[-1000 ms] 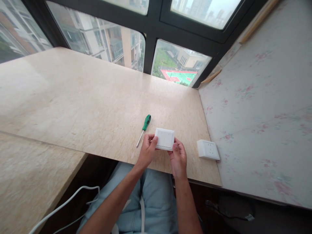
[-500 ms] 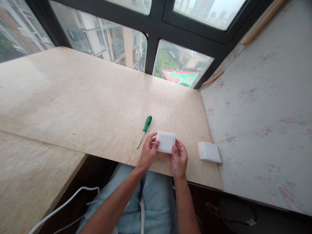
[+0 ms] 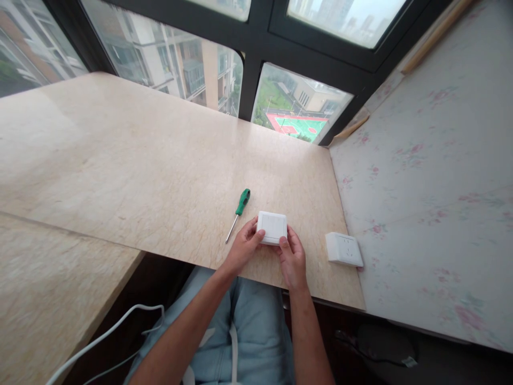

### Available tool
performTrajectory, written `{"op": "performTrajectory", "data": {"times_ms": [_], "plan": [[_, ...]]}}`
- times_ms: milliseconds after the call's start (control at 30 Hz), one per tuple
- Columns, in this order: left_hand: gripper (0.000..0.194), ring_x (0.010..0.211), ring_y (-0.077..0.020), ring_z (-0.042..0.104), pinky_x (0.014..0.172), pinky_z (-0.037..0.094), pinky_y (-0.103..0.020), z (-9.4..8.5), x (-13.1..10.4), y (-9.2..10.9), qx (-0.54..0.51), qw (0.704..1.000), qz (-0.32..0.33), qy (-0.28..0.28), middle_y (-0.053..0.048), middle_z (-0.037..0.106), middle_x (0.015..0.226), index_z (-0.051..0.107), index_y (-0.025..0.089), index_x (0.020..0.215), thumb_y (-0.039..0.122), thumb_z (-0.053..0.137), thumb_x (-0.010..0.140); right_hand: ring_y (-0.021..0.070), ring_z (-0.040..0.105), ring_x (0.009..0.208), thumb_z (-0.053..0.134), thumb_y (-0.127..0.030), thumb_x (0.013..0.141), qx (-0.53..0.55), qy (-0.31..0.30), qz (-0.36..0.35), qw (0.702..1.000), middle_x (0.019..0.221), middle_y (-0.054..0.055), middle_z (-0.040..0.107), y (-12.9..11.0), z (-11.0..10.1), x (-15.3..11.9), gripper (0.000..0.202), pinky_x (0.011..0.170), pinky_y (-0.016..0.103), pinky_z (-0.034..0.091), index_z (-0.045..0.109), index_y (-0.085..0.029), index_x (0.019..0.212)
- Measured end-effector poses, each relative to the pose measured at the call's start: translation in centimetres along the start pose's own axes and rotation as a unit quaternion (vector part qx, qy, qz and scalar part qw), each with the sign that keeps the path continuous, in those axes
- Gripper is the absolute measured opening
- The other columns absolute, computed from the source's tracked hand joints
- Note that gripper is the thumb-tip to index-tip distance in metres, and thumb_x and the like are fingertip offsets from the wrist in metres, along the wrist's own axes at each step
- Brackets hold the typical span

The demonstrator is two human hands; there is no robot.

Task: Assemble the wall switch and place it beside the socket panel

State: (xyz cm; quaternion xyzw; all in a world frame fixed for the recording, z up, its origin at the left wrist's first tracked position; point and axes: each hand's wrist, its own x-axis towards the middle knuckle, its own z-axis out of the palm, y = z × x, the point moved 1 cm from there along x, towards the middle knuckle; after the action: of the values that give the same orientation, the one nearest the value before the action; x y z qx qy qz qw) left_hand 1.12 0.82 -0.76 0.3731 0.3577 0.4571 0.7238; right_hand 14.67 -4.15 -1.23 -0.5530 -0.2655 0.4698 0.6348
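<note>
Beige marble sill (image 3: 140,160) runs under a dark-framed window (image 3: 256,59), with flowered wallpaper (image 3: 433,171) to its right. Near the sill's front edge the left hand (image 3: 245,247) and right hand (image 3: 292,259) pinch a white switch plate (image 3: 272,226) from opposite sides, each closed on it: left thumb and fingers along its left edge, right thumb pressed on the lower right corner. The plate faces up and sits at or just above the stone; contact cannot be told.

Just left of the switch plate, a green-handled screwdriver (image 3: 238,213) lies on the sill, tip toward the person, untouched. To the switch plate's right, apart from it, a white wall socket (image 3: 343,249) rests by the wallpaper. Below the switch plate are the person's jeans (image 3: 248,331), and a white cable (image 3: 104,337) trails further left.

The work looks to be at the stage of handling and examining the plate, perhaps feeling for a seam. Prying or unscrewing next would call for freeing one hand to take the screwdriver while the other steadies the plate.
</note>
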Motion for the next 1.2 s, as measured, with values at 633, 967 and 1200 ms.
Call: {"op": "performTrajectory", "data": {"times_ms": [633,967,1200], "plan": [[0.083,0.114,-0.0255,0.065,0.095,0.054,-0.038,-0.4,-1.0,-0.4,0.022,0.997,0.066,-0.035,-0.016,0.059,0.134,0.039,0.021,0.15,0.048,0.077,0.081,0.0264,0.058,0.128,0.083,-0.033,0.073,0.065,-0.044,-0.034,0.996,0.141,0.008,0.061,-1.2,0.3,-0.5,0.061,0.113,0.05,0.041,0.061,-0.027,0.129],[0.071,0.138,-0.0306,0.048,0.116,0.038,-0.045,-0.6,-1.8,-1.6,0.071,0.986,0.126,-0.077,-0.018,0.051,0.148,0.048,0.018,0.146,0.047,0.071,0.086,0.0289,0.064,0.117,0.069,-0.067,0.079,0.094,-0.011,-0.055,0.994,0.124,0.011,0.071,-0.6,0.4,-1.0,0.066,0.106,0.051,0.045,0.064,-0.023,0.128],[0.059,0.126,-0.0278,0.059,0.108,0.046,-0.041,0.3,-2.2,-0.8,0.055,0.989,0.13,-0.04,-0.015,0.06,0.139,0.055,0.019,0.137,0.053,0.065,0.089,0.0272,0.068,0.107,0.078,-0.059,0.074,0.11,0.006,-0.055,0.992,0.119,0.009,0.073,-0.6,0.1,-1.2,0.056,0.103,0.051,0.047,0.07,-0.023,0.115]]}}
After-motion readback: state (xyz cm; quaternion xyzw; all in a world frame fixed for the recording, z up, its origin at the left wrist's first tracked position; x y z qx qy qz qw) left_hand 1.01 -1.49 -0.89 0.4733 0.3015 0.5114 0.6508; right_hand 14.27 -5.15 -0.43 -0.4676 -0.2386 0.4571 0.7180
